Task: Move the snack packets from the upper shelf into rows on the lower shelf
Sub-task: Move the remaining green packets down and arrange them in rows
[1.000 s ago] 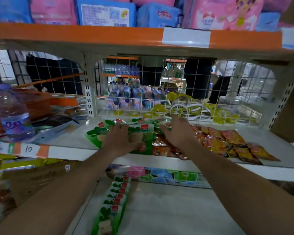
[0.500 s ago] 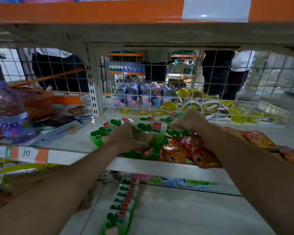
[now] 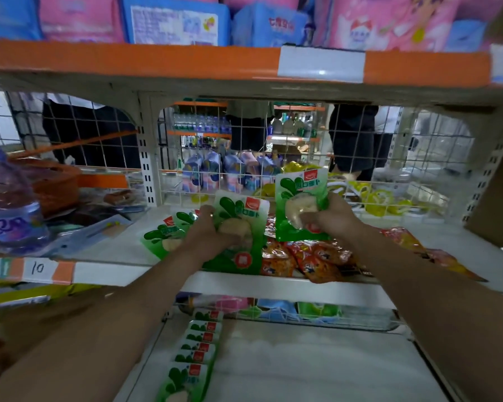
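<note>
Green snack packets lie in a loose heap (image 3: 169, 233) on the upper shelf (image 3: 119, 250). My left hand (image 3: 212, 233) grips one green packet (image 3: 244, 219) at the front of that heap. My right hand (image 3: 328, 220) holds another green packet (image 3: 299, 198) upright, lifted above the shelf. Red-orange snack packets (image 3: 305, 259) are piled below and to the right of my right hand. On the lower shelf (image 3: 302, 369) a row of several green packets (image 3: 196, 349) runs front to back along the left side.
A water bottle (image 3: 9, 204) stands at the left on the upper shelf. A wire grid (image 3: 273, 158) closes the back. The orange-edged shelf above (image 3: 157, 59) carries pink and blue packs. A cardboard box (image 3: 497, 198) sits at the right.
My right hand has closed on a green packet and raised it upright off the shelf. My left hand has pulled its green packet up from the heap.
</note>
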Demonstrator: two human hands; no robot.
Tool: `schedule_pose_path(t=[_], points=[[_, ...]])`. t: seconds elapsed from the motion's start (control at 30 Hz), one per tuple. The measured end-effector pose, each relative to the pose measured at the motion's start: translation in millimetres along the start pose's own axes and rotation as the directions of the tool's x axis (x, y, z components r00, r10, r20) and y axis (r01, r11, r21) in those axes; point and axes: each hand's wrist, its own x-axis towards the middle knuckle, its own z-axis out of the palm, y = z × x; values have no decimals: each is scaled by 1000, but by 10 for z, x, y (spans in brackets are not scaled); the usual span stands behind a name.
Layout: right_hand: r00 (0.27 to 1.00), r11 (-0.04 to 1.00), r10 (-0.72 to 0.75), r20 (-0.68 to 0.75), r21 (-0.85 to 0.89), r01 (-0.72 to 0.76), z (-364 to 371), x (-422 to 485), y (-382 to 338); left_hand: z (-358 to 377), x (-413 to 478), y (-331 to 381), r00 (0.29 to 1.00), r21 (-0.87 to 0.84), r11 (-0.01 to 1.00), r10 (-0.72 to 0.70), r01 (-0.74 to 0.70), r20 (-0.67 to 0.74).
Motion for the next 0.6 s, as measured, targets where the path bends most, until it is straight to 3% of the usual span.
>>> schedule_pose_path(t=[0.13, 0.23, 0.5, 0.6], points=[[998, 986, -15, 64, 167, 4, -102, -284, -61, 4, -160, 118, 998, -309, 950, -63, 51, -28], [995, 976, -32, 99, 216, 10, -163, -500, -71, -62, -309, 166, 996, -424, 904, -82, 54, -47], [977, 974, -50, 206, 225, 2, -236, -1258, -25, -151, -1032, 200, 995, -459, 887, 1, 47, 103], [971, 970, -30, 238, 243, -30, -200, -1515, 78, -138, -1310, 90, 988, -471, 876, -35, 103, 150]])
